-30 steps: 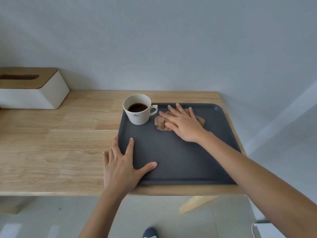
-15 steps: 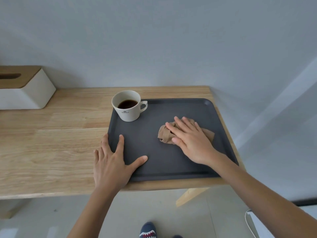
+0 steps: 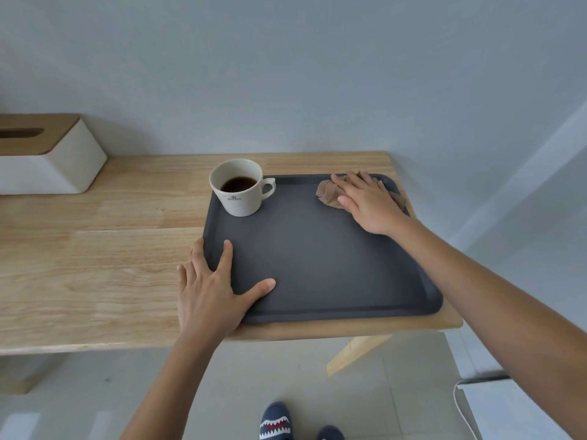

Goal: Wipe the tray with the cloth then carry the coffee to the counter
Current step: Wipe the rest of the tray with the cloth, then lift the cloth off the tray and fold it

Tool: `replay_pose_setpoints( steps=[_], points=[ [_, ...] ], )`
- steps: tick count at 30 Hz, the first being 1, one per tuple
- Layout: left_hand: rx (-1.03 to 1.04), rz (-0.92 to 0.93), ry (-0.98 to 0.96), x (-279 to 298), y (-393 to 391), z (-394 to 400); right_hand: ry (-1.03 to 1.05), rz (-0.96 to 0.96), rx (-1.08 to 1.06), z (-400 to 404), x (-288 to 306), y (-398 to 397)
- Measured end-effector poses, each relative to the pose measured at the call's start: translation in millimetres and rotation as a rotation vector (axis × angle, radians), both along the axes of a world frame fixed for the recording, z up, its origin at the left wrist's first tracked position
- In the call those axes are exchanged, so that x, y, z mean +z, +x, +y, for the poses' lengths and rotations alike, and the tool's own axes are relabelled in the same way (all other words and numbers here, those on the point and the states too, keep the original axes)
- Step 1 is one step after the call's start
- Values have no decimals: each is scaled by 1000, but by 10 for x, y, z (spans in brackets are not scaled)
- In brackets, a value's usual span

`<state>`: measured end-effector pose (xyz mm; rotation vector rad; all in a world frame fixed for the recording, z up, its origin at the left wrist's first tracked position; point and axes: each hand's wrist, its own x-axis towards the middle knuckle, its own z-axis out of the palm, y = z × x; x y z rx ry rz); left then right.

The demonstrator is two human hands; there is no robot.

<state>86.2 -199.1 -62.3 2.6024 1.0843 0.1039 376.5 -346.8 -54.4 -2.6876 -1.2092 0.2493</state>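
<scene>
A dark grey tray (image 3: 317,258) lies on the right end of a wooden table (image 3: 95,249). A white cup of black coffee (image 3: 237,187) stands in the tray's far left corner, handle to the right. A crumpled tan cloth (image 3: 328,194) sits in the tray's far right corner. My right hand (image 3: 368,203) lies flat on the cloth and covers most of it. My left hand (image 3: 209,292) rests palm down on the tray's near left corner, fingers spread, thumb on the tray floor.
A white tissue box (image 3: 44,154) with a wooden lid stands at the table's far left against the wall. The table's right edge runs just past the tray. My slippers (image 3: 275,422) and a white object with a cable (image 3: 495,404) are on the floor below.
My right hand slid the cloth from beside the cup, across the tray's middle right, up into the far right corner. My left hand stayed on the near left corner.
</scene>
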Motion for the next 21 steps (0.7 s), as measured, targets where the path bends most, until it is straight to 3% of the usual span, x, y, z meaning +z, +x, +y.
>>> replay_pose_setpoints(
  steps=[9,11,13,15,19,21],
  points=[
    [13,-26,24,-19,27,-38,39,17,119,-298,-19,-1230],
    [9,-29,34,-8,23,-47,86,147,141,-378,29,-1312],
    [17,-23,20,-16,23,-21,258,394,117,-474,174,-1233],
    [11,-24,18,-18,8,-38,411,495,70,-731,335,-1095],
    [14,-128,21,-18,-18,-85,110,390,117,-1252,376,-848],
    [-6,-243,7,-4,-4,-178,80,337,94,-1325,314,-821]
  ],
)
